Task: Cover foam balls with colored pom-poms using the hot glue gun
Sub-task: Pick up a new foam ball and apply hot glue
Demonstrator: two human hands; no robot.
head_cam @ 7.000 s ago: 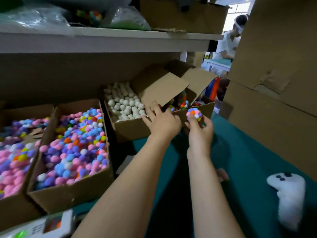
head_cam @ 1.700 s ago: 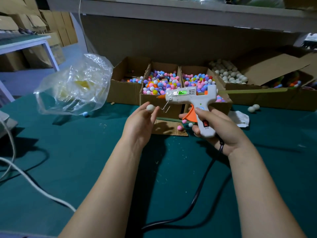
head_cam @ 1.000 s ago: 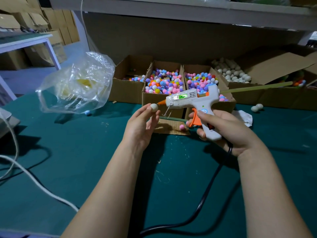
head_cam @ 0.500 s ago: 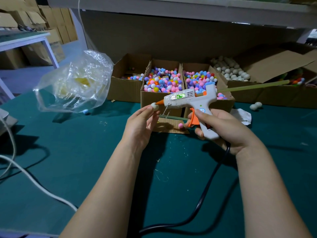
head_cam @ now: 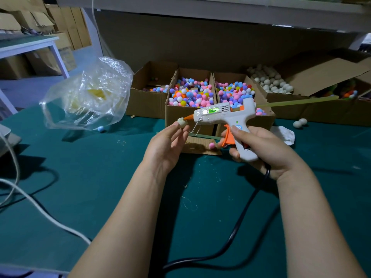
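Observation:
My left hand (head_cam: 167,146) pinches a small bare foam ball (head_cam: 182,123) at its fingertips, above the green table. My right hand (head_cam: 259,148) grips the white hot glue gun (head_cam: 226,117) by its handle, a finger on the orange trigger. The gun's orange nozzle touches the ball's right side. A long glue stick (head_cam: 297,102) juts from the back of the gun. Behind stand cardboard boxes of colored pom-poms (head_cam: 190,93) and another such box (head_cam: 235,92), and a box of white foam balls (head_cam: 271,83).
A crumpled clear plastic bag (head_cam: 86,93) sits at the left. The gun's black cord (head_cam: 230,241) runs toward me over the green table (head_cam: 100,187). A white cable (head_cam: 40,207) lies left. A cardboard scrap (head_cam: 200,147) with a pink pom-pom, loose foam balls (head_cam: 300,123) and crumpled paper (head_cam: 283,134) lie near the boxes.
Seven seconds ago I held a finished pom-pom ball at the right-hand boxes. Over the last second the glue gun's nozzle came up against the bare ball in my left hand.

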